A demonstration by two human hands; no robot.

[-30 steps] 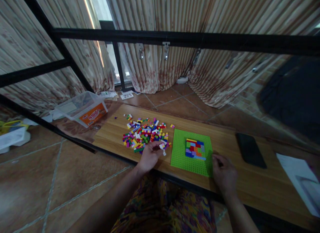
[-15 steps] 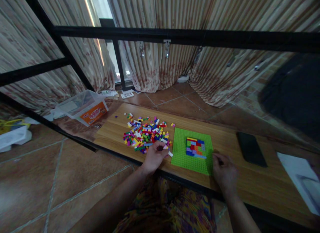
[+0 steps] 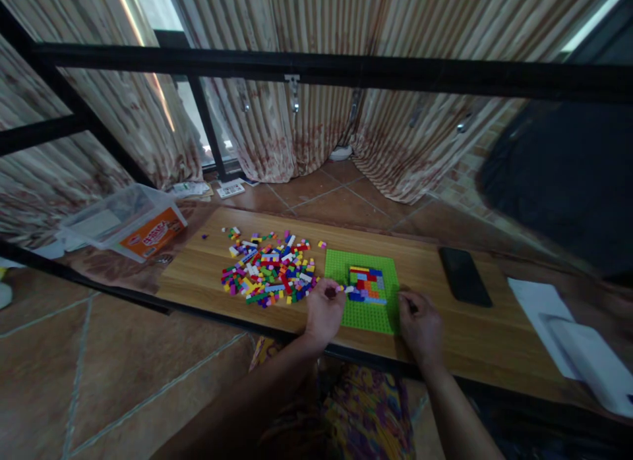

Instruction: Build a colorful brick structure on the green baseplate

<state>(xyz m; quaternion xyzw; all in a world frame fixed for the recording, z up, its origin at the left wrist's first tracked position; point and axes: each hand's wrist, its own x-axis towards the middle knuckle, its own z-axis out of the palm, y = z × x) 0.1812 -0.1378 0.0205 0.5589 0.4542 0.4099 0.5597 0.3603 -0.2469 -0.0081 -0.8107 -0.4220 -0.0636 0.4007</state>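
My left hand (image 3: pixel 324 313) pinches a small white brick (image 3: pixel 349 289) between thumb and fingertips, over the left part of the green baseplate (image 3: pixel 368 319). Close to that brick is a patch of joined bricks (image 3: pixel 366 285) in red, blue, orange, yellow and grey, fixed on the plate. My right hand (image 3: pixel 420 323) is curled closed against the plate's right edge; what its fingers hold, if anything, is hidden. Left of the plate, a loose pile of colourful bricks (image 3: pixel 270 270) spreads over the wooden table (image 3: pixel 192 269).
A black phone (image 3: pixel 465 276) lies on the table to the right, with white paper (image 3: pixel 537 318) and a white device (image 3: pixel 588 358) beyond it. A clear plastic box (image 3: pixel 123 219) with an orange label stands at the left. A black metal bar (image 3: pixel 316 68) crosses before the curtains.
My left hand has moved from the pile's edge rightward over the baseplate, carrying the white brick. My right hand stays at the plate's right edge. The camera view has turned slightly right.
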